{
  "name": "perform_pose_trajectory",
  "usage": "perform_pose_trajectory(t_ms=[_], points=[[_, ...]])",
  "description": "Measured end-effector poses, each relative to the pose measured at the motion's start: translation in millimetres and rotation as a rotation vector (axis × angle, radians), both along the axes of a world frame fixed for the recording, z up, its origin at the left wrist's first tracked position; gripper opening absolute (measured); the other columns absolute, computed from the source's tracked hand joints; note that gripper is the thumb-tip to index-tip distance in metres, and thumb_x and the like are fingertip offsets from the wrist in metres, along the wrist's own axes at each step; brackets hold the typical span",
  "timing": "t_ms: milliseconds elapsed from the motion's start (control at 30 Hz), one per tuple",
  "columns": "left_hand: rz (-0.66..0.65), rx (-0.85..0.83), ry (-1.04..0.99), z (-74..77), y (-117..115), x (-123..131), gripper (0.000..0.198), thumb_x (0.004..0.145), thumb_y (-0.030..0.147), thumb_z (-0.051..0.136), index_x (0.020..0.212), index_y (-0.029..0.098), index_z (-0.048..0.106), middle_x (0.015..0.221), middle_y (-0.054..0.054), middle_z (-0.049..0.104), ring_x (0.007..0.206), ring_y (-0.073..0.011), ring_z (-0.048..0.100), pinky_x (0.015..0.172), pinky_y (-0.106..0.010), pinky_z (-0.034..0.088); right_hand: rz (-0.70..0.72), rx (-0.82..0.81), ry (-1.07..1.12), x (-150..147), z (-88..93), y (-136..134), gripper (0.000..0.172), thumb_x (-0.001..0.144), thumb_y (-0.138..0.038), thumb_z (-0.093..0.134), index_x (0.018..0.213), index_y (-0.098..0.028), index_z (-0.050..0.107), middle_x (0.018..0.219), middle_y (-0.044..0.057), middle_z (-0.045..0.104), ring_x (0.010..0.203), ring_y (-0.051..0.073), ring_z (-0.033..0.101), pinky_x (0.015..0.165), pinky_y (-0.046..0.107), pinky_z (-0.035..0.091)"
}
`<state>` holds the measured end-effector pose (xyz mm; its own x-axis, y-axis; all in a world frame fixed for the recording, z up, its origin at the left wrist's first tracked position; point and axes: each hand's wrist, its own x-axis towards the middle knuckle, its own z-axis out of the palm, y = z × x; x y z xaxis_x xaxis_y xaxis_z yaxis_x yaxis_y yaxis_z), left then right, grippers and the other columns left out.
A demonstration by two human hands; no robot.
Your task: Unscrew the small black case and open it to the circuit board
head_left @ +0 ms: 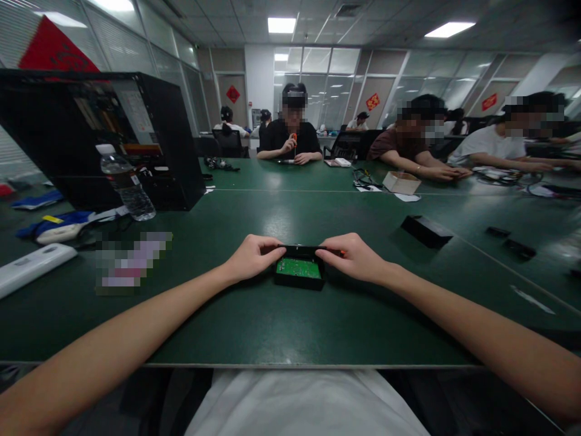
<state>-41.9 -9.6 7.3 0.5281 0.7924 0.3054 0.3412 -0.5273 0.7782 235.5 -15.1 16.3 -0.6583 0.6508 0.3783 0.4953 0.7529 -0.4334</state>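
The green counter [290,339] spans the scene. An open-sided black computer case [179,145] stands at left, a clear bottle [131,188] beside it. Near centre, the left hand [254,257] and right hand [353,259] pinch the far corners of an open black box [298,282]. It contains a green circuit board [297,266]. A small orange item [343,252], partly hidden, shows at the right hand.

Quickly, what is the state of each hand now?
Left hand: closed on the far left corner of the black case.
Right hand: closed on the case's far right corner, something orange apparently also in grip.
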Motion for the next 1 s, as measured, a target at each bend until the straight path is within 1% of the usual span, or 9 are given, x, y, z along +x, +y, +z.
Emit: perform_pose_trajectory(t_ms=[233,367,600,833,1000], points=[[0.039,0.050,-0.010,2.4,-1.6,0.6,0.030,0.092,0.037,0.061,0.095,0.012,0.078,0.085,-0.006,0.076,0.077,-0.0188,0.067,0.071,-0.027,0.050,0.015,0.019,0.016,0.3,0.6,-0.9,0.041,0.102,-0.043,0.049,0.078,-0.016,0.067,0.068,0.002,0.061,0.059,0.012,0.053,0.059,0.027,0.037],[0.037,0.071,0.000,3.3,-2.5,0.3,0.029,0.093,0.036,0.061,0.096,0.012,0.078,0.086,-0.006,0.076,0.078,-0.0187,0.067,0.072,-0.027,0.050,0.019,0.017,0.011,0.5,0.7,-0.8,0.040,0.102,-0.042,0.049,0.077,-0.016,0.067,0.067,0.002,0.060,0.059,0.012,0.052,0.058,0.026,0.037],[0.023,0.116,0.021,2.6,-1.5,-0.2,0.029,0.094,0.034,0.059,0.096,0.012,0.078,0.084,-0.005,0.075,0.076,-0.0170,0.066,0.070,-0.025,0.048,0.013,-0.004,0.009,0.5,1.3,-0.3,0.041,0.103,-0.042,0.049,0.077,-0.015,0.067,0.068,0.002,0.063,0.059,0.012,0.054,0.059,0.026,0.036],[0.031,0.111,0.041,2.3,-1.0,0.4,0.029,0.094,0.033,0.058,0.097,0.011,0.077,0.083,-0.005,0.074,0.074,-0.0167,0.064,0.068,-0.024,0.046,-0.001,-0.031,0.018,0.6,-1.7,0.5,0.040,0.102,-0.042,0.050,0.076,-0.016,0.066,0.066,0.001,0.062,0.058,0.011,0.052,0.058,0.025,0.036],[0.033,0.100,0.027,1.5,-1.1,0.9,0.029,0.094,0.034,0.058,0.095,0.012,0.077,0.081,-0.004,0.072,0.073,-0.0164,0.062,0.067,-0.024,0.045,-0.002,-0.006,0.003,1.2,-1.3,0.7,0.041,0.102,-0.042,0.050,0.074,-0.016,0.064,0.064,0.000,0.059,0.056,0.011,0.050,0.057,0.025,0.034]])
